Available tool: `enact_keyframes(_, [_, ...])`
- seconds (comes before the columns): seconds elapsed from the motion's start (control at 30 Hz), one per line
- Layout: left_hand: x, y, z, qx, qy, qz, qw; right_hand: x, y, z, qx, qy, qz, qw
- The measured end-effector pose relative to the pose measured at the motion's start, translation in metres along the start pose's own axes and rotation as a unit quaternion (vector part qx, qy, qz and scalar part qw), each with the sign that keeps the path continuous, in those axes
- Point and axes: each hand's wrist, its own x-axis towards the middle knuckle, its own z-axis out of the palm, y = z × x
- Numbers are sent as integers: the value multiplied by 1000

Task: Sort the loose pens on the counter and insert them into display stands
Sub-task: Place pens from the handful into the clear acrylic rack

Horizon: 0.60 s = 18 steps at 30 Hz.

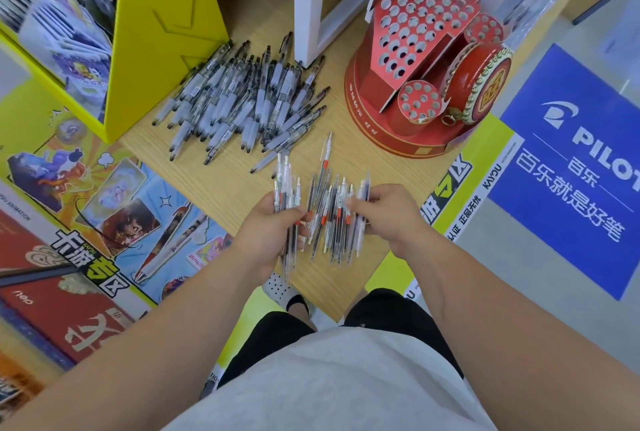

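Observation:
On the wooden counter (228,167) lies a big heap of black-tipped clear pens (239,101) at the back left. Nearer me is a smaller spread of slim clear pens with red bands (329,209). My left hand (270,233) grips a bundle of several slim pens (285,188), their ends pointing away from me. My right hand (384,212) pinches a few pens at the right side of the spread. A red display stand (415,60) full of round holes stands at the back right, its holes showing no pens.
A yellow cardboard display (162,35) with booklets stands at the back left. A white table leg (308,22) rises behind the heap. Printed posters cover the floor area left, and a blue Pilot sign (571,167) lies right. The counter's corner points toward my legs.

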Motion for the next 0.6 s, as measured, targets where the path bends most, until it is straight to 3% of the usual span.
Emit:
enact_keyframes(0.13, [-9,6,7,-70,-72,-22,995,-28,-42,18,3,-85,-60,995])
enact_keyframes(0.3, [-15,13,10,-179,-94,-49,978,-44,-67,31,-74,-25,-131,988])
enact_keyframes(0.5, [-14,19,4,-165,-125,10,978,-56,-80,33,-137,-38,-175,974])
enact_keyframes(0.6, [-11,21,1,-146,-133,35,980,-50,-79,25,-86,-36,-147,985])
